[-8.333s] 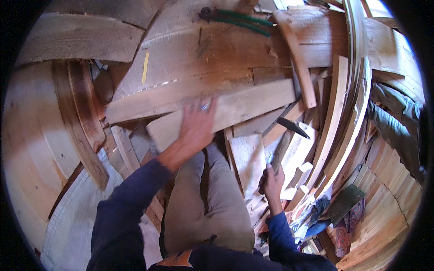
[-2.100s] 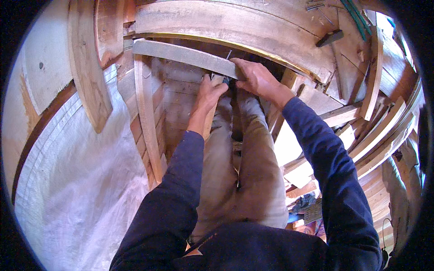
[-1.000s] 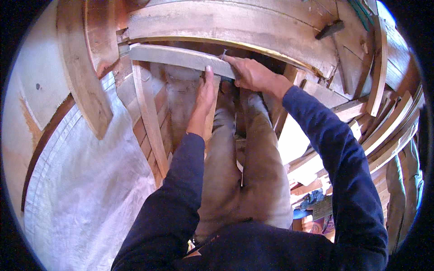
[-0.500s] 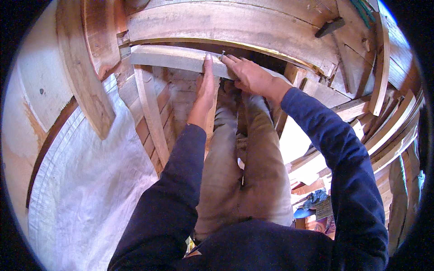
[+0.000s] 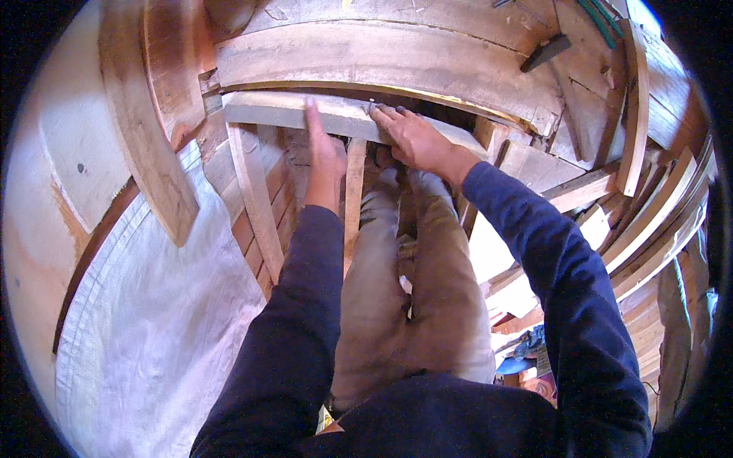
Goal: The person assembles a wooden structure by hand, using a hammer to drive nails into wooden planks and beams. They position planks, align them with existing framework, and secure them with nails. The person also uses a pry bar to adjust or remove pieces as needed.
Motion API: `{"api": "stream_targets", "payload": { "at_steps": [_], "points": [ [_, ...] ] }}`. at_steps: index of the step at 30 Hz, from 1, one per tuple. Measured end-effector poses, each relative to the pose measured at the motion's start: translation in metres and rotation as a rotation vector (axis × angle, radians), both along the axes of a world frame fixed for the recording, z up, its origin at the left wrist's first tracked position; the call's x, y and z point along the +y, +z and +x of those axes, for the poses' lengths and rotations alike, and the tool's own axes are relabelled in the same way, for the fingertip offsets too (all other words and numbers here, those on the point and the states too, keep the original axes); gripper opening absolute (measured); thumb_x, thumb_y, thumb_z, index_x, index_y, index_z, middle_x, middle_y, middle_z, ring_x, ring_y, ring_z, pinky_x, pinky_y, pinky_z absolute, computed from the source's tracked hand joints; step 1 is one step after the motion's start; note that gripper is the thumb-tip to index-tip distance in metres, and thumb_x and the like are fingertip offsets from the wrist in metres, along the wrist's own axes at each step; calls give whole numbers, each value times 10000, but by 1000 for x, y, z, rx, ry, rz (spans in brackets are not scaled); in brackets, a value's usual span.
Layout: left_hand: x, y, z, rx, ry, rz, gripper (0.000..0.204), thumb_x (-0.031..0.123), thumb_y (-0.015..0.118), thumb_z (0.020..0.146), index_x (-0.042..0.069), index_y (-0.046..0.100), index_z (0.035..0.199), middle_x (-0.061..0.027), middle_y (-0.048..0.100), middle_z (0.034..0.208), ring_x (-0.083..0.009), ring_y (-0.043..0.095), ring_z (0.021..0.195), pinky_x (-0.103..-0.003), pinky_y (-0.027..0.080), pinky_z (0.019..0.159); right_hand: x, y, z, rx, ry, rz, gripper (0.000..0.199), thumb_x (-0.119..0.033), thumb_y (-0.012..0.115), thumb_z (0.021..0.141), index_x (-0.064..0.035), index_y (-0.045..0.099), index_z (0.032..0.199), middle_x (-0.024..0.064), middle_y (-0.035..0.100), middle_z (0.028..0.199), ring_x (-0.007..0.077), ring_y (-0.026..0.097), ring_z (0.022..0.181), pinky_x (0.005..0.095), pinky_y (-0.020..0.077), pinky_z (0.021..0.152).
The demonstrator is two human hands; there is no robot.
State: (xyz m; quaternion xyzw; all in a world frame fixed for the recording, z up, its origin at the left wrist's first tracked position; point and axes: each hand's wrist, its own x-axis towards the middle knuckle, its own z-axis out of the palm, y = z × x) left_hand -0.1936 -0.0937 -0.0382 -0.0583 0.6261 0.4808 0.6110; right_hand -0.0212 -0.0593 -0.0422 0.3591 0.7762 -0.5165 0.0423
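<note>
A pale wooden board lies crosswise in front of me, on top of upright slats. My left hand is edge-on at its near side, fingers stretched straight up and touching or very close to it. Farther right, my right hand rests over the board, its fingers on the top face and its thumb side down at the near edge, mostly hidden. Beside its fingertips a nail sticks up from the board. A hammer with a dark head lies on the planks at the upper right.
Behind the board runs a wide plank, with a dark gap between. White cloth hangs at the left, beside a wooden post. Slats stand below the board around my legs. Stacked timber lies at the right.
My left hand has moved to the left along the board, away from my right hand. The right hand stays by the nail. The whole view has shifted slightly.
</note>
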Motion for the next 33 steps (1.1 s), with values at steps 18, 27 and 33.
{"api": "stream_targets", "payload": {
  "at_steps": [18,27,33],
  "points": [
    [-13,-20,2,71,-129,-207,743,589,570,829,65,451,1342,-120,474,1344,-252,419,1242,-385,305,1062,-5,-2,-1,-17,-54,59,847,-15,724,649,22,334,1400,234,434,1391,411,474,1218,463,380,1050],
    [-9,-19,0,91,-166,-325,739,577,571,800,60,471,1320,-113,504,1304,-269,454,1201,-396,327,1041,-8,-2,-2,-29,-51,67,836,-9,710,646,-5,347,1399,241,449,1379,427,492,1200,468,395,1045],
    [-8,-11,-1,77,-174,-242,733,546,572,788,51,484,1321,-115,480,1322,-255,429,1218,-395,303,1042,-6,13,-6,-43,-64,67,818,-16,703,650,-3,359,1391,244,450,1379,428,482,1213,468,391,1047]
  ]
}}
